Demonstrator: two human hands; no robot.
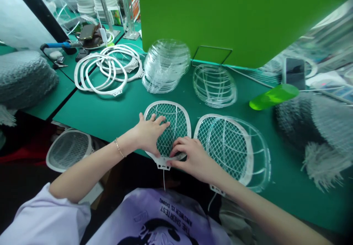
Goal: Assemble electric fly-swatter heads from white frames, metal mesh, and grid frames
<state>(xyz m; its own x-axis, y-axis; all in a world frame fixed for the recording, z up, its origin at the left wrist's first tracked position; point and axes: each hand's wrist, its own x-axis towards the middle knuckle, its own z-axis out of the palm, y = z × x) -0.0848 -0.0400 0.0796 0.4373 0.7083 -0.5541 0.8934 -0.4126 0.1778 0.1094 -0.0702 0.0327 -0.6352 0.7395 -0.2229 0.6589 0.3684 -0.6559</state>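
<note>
A white racket-shaped frame with wire mesh [165, 104] lies at the table's near edge, a thin wire hanging from its neck. My left hand [150, 134] rests on its left side with the fingers spread over the mesh. Thumb and fingers of my right hand [190, 155] are closed on the lower right rim, close to the neck. To the right lies a second meshed frame [249, 153], partly under a clear plastic ring with cross ribs [267, 160]; my right forearm covers part of it.
Behind stand a tall stack of clear ribbed rings [165, 68] and a lower stack [215, 85]. Loose white frames [121, 87] lie left, near a blue-handled soldering iron [56, 44]. A green panel [220, 17] closes off the back. Grey mesh piles [24, 76] and a green cylinder [273, 97] flank the area.
</note>
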